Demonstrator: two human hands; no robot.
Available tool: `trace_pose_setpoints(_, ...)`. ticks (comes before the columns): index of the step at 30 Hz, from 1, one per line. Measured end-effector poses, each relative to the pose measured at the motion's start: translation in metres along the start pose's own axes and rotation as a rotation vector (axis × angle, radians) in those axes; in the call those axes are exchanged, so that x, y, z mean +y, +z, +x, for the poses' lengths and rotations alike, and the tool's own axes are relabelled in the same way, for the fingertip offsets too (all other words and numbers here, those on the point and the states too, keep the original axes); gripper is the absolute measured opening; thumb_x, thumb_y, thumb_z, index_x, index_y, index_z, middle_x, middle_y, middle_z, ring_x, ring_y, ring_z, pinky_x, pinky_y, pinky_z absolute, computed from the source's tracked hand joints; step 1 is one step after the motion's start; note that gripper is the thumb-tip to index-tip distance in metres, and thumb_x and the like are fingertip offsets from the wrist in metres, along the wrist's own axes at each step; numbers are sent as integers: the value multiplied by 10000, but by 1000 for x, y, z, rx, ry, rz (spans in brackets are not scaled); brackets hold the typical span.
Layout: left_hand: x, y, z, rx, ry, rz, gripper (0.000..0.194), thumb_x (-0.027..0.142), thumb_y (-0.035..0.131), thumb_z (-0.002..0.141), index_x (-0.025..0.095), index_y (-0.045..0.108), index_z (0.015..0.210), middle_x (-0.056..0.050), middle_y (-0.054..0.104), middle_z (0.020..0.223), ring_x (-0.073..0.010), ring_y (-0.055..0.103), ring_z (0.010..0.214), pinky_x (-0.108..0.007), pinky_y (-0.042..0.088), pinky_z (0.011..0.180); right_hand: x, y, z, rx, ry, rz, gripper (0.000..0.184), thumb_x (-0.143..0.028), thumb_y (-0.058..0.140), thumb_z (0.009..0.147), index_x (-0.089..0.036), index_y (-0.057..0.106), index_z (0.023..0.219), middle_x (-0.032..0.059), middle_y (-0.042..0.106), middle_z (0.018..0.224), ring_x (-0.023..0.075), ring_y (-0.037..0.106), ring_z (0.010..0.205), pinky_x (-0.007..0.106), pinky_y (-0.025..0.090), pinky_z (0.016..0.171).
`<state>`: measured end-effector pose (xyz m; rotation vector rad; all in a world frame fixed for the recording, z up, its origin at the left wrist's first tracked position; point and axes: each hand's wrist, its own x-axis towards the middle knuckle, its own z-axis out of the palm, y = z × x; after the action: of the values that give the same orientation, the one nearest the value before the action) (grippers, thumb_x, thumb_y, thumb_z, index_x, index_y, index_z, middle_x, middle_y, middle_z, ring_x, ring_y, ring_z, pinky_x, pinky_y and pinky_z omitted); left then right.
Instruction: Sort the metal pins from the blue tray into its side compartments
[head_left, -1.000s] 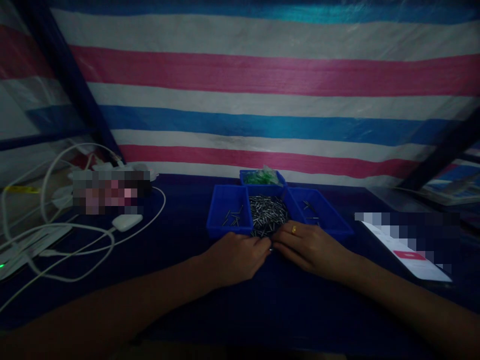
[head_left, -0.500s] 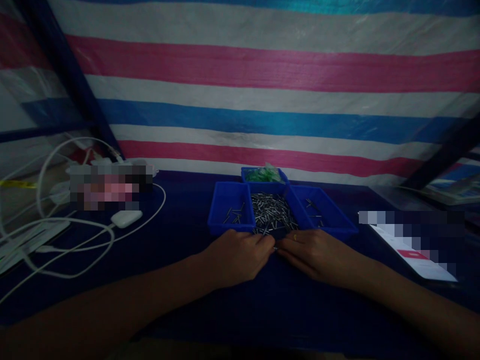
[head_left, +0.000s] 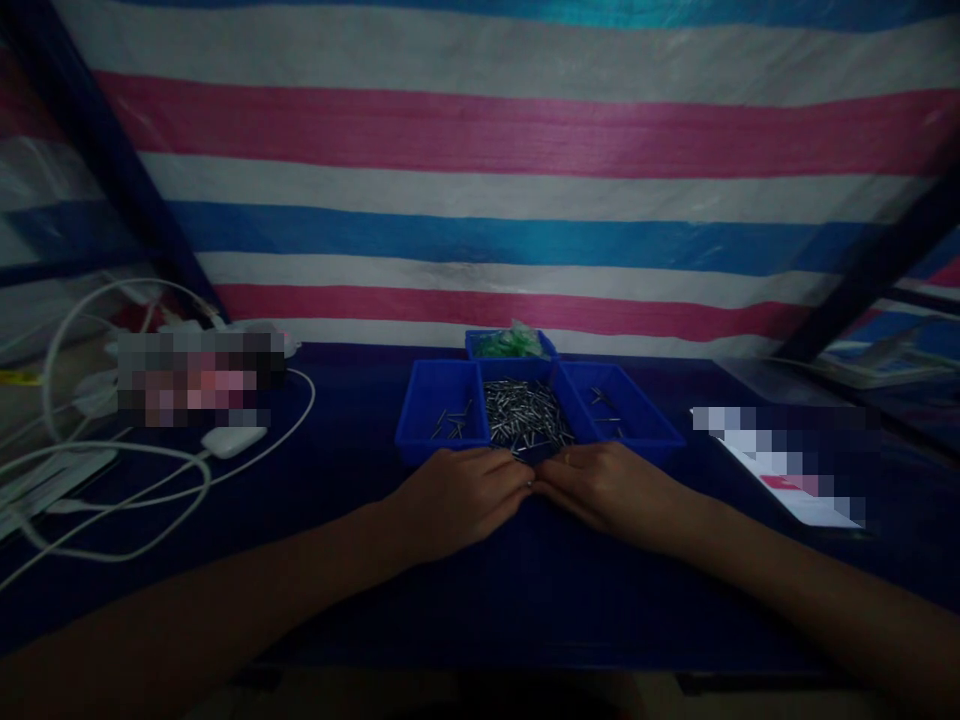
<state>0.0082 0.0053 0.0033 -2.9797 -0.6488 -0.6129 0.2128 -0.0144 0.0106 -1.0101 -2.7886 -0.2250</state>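
Observation:
My left hand point(head_left: 459, 500) and my right hand point(head_left: 619, 490) meet fingertip to fingertip just in front of the blue bins. The fingers of both are closed in a pinch. Between them glints a small metal pin point(head_left: 531, 483), mostly hidden by the fingers. Right behind the hands, a heap of silver metal pins point(head_left: 525, 410) fills the middle bin, whose front the hands partly cover. A few loose pins lie in the left blue bin point(head_left: 427, 395), and a few more in the right blue bin point(head_left: 634, 400).
Behind the middle bin, another blue bin point(head_left: 472, 345) holds green plastic bags point(head_left: 514, 342). White cables point(head_left: 202, 480) and a white adapter point(head_left: 234, 440) occupy the left of the blue table point(head_left: 480, 600). To the right lies a phone with a lit screen point(head_left: 814, 508). A striped sheet point(head_left: 510, 130) hangs behind.
The view has shifted, so the bins, phone and cables appear a little further left. Both hands stay together in the same pinch, the fingertips slightly closer.

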Motion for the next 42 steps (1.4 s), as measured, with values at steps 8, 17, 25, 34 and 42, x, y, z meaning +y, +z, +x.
trace_pose_setpoints(8,1,-3,-2,74,91,-67,157,217,399,867,162,527,940,-15,581,933,-106,534,840,-210,434,723,-2,0,1,-10,-38,40,338,-293,290,922,-139,538,751,22,542,646,103,493,571,235,349,552)
trace_pose_setpoints(17,0,-2,-1,-65,-15,61,111,242,423,841,168,474,775,26,563,687,-111,541,636,-218,400,558,-5,-4,2,-64,33,56,262,-319,345,897,-149,527,817,24,546,679,122,515,616,248,371,589)
trace_pose_setpoints(25,-2,6,-3,-84,-28,139,172,279,383,886,174,487,800,24,583,704,-124,570,650,-226,401,537,-3,0,0,-61,-21,18,218,-249,332,901,-147,515,843,22,551,694,109,502,612,235,353,583)
trace_pose_setpoints(34,2,2,-1,-106,-96,163,185,272,379,870,171,496,768,22,581,653,-130,573,607,-235,391,509,-4,-3,0,-53,42,-62,190,-213,352,884,-150,508,797,16,538,655,112,478,577,244,319,548)
trace_pose_setpoints(42,2,1,-2,-120,-90,176,157,242,382,859,169,493,776,18,583,653,-140,577,602,-245,400,508,-3,-2,0,-46,57,-63,201,-219,339,886,-150,502,792,12,526,640,107,468,557,241,307,535)
